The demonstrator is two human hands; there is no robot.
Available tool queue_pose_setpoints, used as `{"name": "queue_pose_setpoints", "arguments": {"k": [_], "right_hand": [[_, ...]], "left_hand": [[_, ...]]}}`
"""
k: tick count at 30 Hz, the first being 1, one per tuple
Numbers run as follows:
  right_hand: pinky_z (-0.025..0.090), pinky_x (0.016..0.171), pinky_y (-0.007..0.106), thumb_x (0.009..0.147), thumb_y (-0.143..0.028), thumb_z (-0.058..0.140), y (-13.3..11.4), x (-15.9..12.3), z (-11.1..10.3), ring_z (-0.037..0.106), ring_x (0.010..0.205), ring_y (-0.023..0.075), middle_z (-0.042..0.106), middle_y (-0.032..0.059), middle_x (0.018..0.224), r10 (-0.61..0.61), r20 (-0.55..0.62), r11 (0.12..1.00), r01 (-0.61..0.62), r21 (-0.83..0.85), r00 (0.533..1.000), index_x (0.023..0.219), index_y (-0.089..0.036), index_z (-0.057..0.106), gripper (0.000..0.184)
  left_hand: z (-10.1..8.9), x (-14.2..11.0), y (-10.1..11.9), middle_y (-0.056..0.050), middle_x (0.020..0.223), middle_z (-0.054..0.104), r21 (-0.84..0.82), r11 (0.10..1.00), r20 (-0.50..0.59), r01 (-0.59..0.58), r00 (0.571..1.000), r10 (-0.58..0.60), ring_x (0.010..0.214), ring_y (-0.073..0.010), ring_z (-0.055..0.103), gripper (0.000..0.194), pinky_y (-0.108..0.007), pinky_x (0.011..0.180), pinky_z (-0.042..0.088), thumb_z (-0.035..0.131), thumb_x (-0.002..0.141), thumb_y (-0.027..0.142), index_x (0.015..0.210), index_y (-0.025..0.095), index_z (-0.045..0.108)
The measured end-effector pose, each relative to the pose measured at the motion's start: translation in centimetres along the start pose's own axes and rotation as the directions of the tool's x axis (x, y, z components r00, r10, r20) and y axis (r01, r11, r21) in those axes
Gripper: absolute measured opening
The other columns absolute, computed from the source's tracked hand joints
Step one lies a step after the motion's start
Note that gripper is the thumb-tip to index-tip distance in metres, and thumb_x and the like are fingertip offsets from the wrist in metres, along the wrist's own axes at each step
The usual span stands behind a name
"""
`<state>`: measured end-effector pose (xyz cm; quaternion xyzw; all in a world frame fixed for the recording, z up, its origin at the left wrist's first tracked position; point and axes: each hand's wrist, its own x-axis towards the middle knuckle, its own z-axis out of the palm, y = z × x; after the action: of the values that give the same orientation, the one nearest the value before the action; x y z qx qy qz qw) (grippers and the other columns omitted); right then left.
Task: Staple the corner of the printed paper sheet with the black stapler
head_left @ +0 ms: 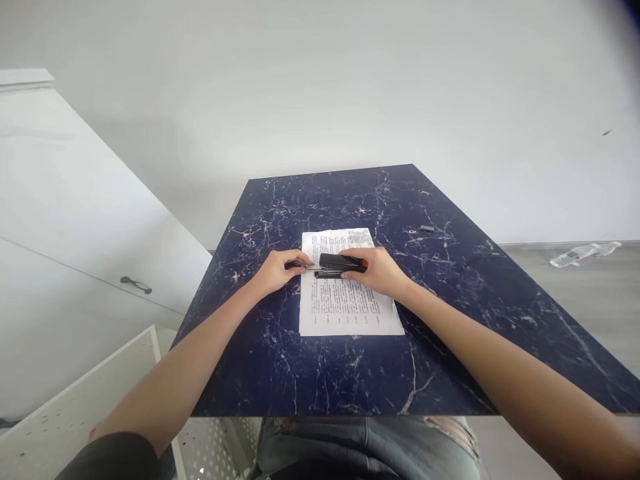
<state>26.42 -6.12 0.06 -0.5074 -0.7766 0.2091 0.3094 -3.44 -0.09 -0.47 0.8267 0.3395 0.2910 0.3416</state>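
Observation:
A black stapler (336, 261) with a bit of orange at its right end is held over a printed sheet of paper (345, 323) on the table. My right hand (377, 267) is closed around the stapler's right part. Its black upper and lower parts stand apart, and a thin silver metal piece (313, 268) sticks out to the left between them. My left hand (284, 268) pinches the left end of that metal piece with thumb and fingers. Whether any staples lie inside is too small to see.
The dark blue marbled table (350, 387) has a small grey strip (427, 228) on it, right of the paper. A white cabinet (90, 233) and a white perforated rack (200, 453) stand at left. A clear plastic object (585, 253) lies on the floor at right.

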Motion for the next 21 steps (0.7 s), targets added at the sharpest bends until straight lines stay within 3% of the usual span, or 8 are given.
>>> {"name": "queue_pose_setpoints", "arguments": {"k": [7, 12, 21], "right_hand": [[0.061, 0.095, 0.047, 0.086, -0.027, 0.078, 0.2, -0.1, 0.2, 0.075, 0.107, 0.0281, 0.078, 0.0044, 0.122, -0.026, 0.016, 0.999, 0.027, -0.024, 1.0, 0.127, -0.029, 0.075, 0.041], [0.061, 0.095, 0.047, 0.087, -0.028, 0.076, 0.3, 0.0, 0.2, 0.074, 0.108, 0.0283, 0.078, 0.0047, 0.121, -0.044, 0.015, 0.999, 0.044, -0.021, 0.999, 0.126, -0.03, 0.075, 0.039], [0.06, 0.094, 0.044, 0.088, -0.026, 0.075, 0.2, -0.1, 0.2, 0.074, 0.106, 0.0261, 0.078, 0.004, 0.119, -0.071, 0.005, 0.997, 0.071, -0.009, 0.997, 0.124, -0.028, 0.075, 0.036]], "left_hand": [[0.2, -0.3, 0.8, -0.004, 0.116, 0.08, 0.087, 0.993, 0.026, -0.075, 0.997, 0.073, 0.106, -0.0229, 0.075, 0.021, -0.041, 0.1, 0.058, 0.075, 0.092, 0.024, 0.112, 0.027, 0.08], [1.1, -0.1, 1.5, -0.004, 0.103, 0.08, 0.129, 0.983, -0.086, -0.127, 0.987, 0.139, 0.094, -0.0215, 0.075, 0.008, -0.039, 0.09, 0.058, 0.078, 0.09, 0.023, 0.099, 0.024, 0.079], [1.3, -0.3, 1.8, -0.004, 0.099, 0.079, 0.119, 0.968, -0.101, -0.22, 0.967, 0.232, 0.091, -0.0194, 0.075, 0.005, -0.037, 0.088, 0.059, 0.075, 0.093, 0.021, 0.094, 0.023, 0.078]]}}
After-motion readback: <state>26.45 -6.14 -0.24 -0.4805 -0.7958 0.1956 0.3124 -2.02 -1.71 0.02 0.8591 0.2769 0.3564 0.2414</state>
